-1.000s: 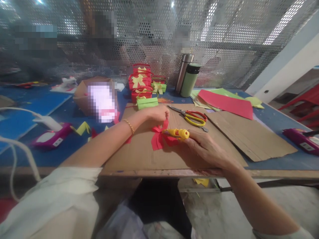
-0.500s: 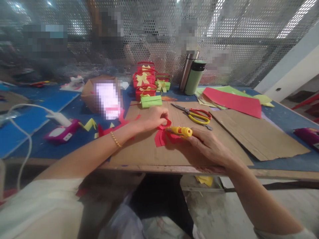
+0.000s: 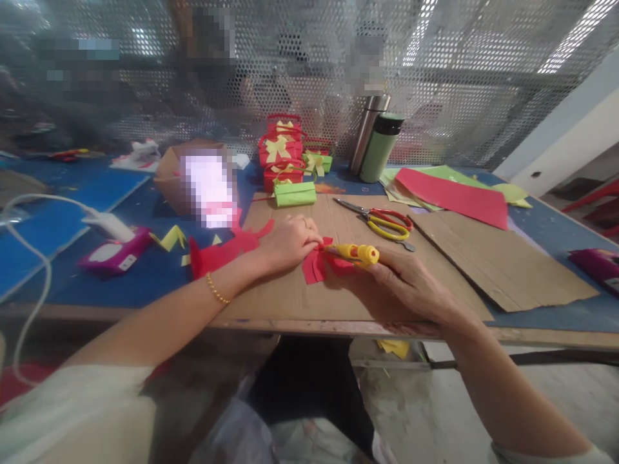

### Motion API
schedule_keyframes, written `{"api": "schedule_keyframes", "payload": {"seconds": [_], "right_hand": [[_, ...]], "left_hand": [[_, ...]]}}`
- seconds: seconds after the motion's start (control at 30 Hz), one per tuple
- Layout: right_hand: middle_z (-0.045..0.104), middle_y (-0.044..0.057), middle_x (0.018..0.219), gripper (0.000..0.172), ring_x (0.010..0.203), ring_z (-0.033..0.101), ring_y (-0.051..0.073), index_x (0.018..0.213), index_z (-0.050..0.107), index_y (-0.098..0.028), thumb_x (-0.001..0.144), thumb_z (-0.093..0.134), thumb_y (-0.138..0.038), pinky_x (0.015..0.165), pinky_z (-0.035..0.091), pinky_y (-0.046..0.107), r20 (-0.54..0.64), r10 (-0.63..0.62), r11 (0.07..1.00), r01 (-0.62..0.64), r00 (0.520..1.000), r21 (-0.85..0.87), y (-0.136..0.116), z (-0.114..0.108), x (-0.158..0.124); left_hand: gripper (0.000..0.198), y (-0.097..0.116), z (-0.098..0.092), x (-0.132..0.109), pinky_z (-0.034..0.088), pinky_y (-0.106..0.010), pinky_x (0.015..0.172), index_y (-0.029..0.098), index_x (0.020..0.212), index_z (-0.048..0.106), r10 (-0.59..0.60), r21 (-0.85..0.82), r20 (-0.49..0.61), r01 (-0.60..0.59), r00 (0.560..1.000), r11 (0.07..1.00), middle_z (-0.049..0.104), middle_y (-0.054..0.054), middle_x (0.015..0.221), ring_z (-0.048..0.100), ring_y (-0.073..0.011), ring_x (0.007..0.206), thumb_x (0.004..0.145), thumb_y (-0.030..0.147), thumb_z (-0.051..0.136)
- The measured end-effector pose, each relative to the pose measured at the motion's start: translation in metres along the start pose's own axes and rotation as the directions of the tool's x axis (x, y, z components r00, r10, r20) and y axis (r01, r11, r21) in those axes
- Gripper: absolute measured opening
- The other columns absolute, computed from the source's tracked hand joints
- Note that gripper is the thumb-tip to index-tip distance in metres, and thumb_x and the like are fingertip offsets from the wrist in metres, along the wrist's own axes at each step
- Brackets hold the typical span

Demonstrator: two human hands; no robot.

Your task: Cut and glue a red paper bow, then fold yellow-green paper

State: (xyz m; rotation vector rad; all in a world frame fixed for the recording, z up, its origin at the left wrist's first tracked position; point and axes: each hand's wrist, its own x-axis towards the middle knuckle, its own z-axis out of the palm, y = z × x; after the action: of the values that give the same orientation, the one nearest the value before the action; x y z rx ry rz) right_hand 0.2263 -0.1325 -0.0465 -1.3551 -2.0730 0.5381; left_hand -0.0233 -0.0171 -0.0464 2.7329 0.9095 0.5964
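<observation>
Head view, table edge near. The tip of the yellow tool (image 3: 358,252) is hidden where it meets the red paper cutout (image 3: 313,268), so whether it touches the paper cannot be told. Its near end is covered by the right hand (image 3: 411,287), which is closed around the barrel. The left hand (image 3: 289,242) has its fingertips bunched, pinching the cutout's far edge. What lies under the palm is hidden. The figures behind the perforated screen (image 3: 483,77) are blurred.

The cutout is red with strips fanning toward the near side. It lies flat on the cardboard sheet (image 3: 285,299), at mid-table between the two hands. The tool is yellow, short and rounded at its right end.

Farther right lie scissors (image 3: 384,223). A green box (image 3: 294,193) sits just beyond the left hand. Loose red scraps (image 3: 217,254) lie to the left.
</observation>
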Motion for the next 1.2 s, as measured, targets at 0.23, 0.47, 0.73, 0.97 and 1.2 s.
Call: {"api": "schedule_keyframes", "payload": {"seconds": [0.23,0.47,0.73,0.97,1.2], "right_hand": [[0.070,0.006,0.084,0.050,0.081,0.063,0.022,0.085,0.064,-0.021,0.105,0.042,-0.060,0.068,0.045,0.032,-0.012,0.000,1.000,0.000,1.000,-0.010,-0.0019,-0.0042,-0.0023],[0.068,0.006,0.086,0.047,0.077,0.060,0.021,0.081,0.059,-0.021,0.105,0.043,-0.058,0.069,0.046,0.034,-0.080,0.018,1.000,-0.019,0.997,-0.021,-0.0049,-0.0091,-0.0075],[0.068,0.005,0.085,0.048,0.080,0.061,0.022,0.084,0.062,-0.021,0.104,0.042,-0.059,0.071,0.046,0.034,-0.066,0.001,1.000,-0.002,0.998,-0.022,-0.0046,-0.0064,-0.0011],[0.064,0.004,0.081,0.045,0.076,0.056,0.020,0.088,0.066,-0.020,0.105,0.044,-0.055,0.068,0.043,0.032,-0.047,0.036,0.999,-0.037,0.998,-0.033,-0.0067,-0.0046,-0.0004],[0.061,0.003,0.080,0.041,0.075,0.053,0.019,0.091,0.066,-0.019,0.105,0.045,-0.052,0.064,0.039,0.031,-0.038,0.075,0.997,-0.075,0.996,0.007,-0.0090,-0.0057,-0.0004]], "left_hand": [[0.024,-0.0022,0.0023,-0.0013,0.047,-0.041,0.089,0.021,0.098,0.081,-0.012,-0.015,0.004,0.012,1.000,1.000,0.069,-0.007,0.099,0.061,-0.0219,0.095,0.098,0.022,0.057],[0.023,-0.0041,0.0039,0.0006,0.048,-0.041,0.090,0.022,0.097,0.081,-0.024,-0.013,0.008,0.024,1.000,1.000,0.069,-0.007,0.095,0.060,-0.0222,0.094,0.097,0.021,0.058],[0.021,-0.0027,0.0027,0.0013,0.048,-0.041,0.089,0.021,0.098,0.081,-0.043,-0.009,0.026,0.043,0.999,0.999,0.070,-0.007,0.097,0.061,-0.0229,0.095,0.095,0.019,0.060],[0.022,0.0006,-0.0010,0.0021,0.047,-0.039,0.086,0.022,0.111,0.078,-0.047,-0.057,0.017,0.048,0.999,0.997,0.070,-0.007,0.098,0.061,-0.0234,0.096,0.099,0.027,0.060],[0.007,-0.0008,-0.0026,0.0014,0.045,-0.035,0.079,0.018,0.097,0.068,-0.075,-0.114,0.000,0.075,0.997,0.991,0.068,-0.005,0.093,0.059,-0.0198,0.086,0.092,0.019,0.063]]}}
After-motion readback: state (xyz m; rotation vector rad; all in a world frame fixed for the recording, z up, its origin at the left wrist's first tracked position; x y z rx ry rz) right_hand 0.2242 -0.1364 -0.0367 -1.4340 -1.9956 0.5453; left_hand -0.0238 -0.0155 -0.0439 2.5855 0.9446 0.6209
